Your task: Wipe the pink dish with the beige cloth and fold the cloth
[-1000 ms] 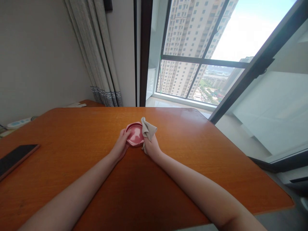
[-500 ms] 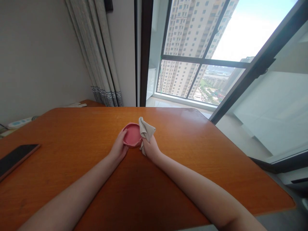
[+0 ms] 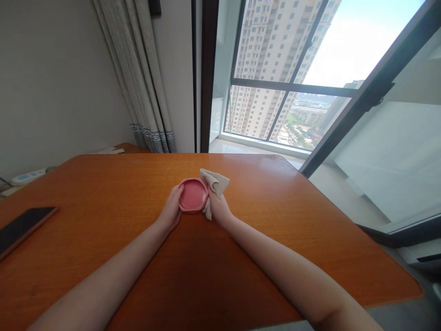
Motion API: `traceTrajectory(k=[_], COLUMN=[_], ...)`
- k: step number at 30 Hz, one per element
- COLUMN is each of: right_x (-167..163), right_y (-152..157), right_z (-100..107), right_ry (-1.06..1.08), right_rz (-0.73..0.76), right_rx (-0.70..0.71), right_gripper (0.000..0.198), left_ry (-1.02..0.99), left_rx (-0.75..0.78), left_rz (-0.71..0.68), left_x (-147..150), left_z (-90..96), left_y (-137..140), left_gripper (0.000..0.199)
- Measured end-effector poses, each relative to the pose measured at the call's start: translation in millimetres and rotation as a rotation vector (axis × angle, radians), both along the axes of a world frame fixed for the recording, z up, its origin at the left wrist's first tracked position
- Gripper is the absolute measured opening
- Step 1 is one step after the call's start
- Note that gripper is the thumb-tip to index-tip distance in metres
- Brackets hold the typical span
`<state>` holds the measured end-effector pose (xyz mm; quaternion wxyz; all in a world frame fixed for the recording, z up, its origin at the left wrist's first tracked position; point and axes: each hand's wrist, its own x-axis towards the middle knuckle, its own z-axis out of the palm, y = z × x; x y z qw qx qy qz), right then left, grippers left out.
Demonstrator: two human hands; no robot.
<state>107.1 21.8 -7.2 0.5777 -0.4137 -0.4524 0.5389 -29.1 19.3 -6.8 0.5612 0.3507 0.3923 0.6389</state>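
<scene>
A shallow pink dish [image 3: 193, 195] with an angular rim is held over the middle of the table, its hollow side facing me. My left hand [image 3: 171, 208] is closed on the dish's left edge, thumb over the rim and fingers underneath. At the right edge, my right hand [image 3: 219, 209] grips a beige cloth [image 3: 217, 181] bunched against the rim. Part of the cloth sticks up above this hand, and a corner hangs below the dish. The right fingertips are hidden behind the dish and cloth.
The brown wooden table [image 3: 117, 193] spreads out around both arms. A dark phone [image 3: 25, 227] lies at its left side. Past the left edge is a white power strip [image 3: 29, 176]. Behind the table hang grey curtains [image 3: 141, 78], beside a large window [image 3: 292, 87].
The dish and both hands have shifted slightly to the right. The dish now faces me more fully, and the cloth's upper part has spread out to the right.
</scene>
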Motion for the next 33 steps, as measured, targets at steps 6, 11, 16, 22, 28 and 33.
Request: traceTrajectory(k=[6,11,16,22,28,33], right_x=[-5,-16,-9,-9,-10,-3], right_y=[1,-6,1,-1,0,9], right_z=[2,-3,-9,-6,-13,-17], right_ry=[0.235,0.341,0.347,0.316,0.193,0.206], right_rz=[0.074,0.163,0.025,0.098,0.093,0.045], right_rx=[-0.310,-0.302,-0.252,-0.245,-0.203,-0.219], right_gripper=[0.033,0.031,0.035,0.033,0.045,0.042], left_ry=[-0.038,-0.033,-0.046,-0.113,-0.038,0.088], left_rx=[0.064,0.140,-0.029,0.020,0.003,-0.037], left_rz=[0.139,0.247,0.147,0.262,0.225,0.246], left_x=[-2,-6,-4,-3,-6,-5], left_z=[-8.2,-6.4,-3.7,-7.0,-9.1,-10.2], left_y=[4,7,4,5,7,2], left_gripper=[0.036,0.031,0.021,0.026,0.020,0.022])
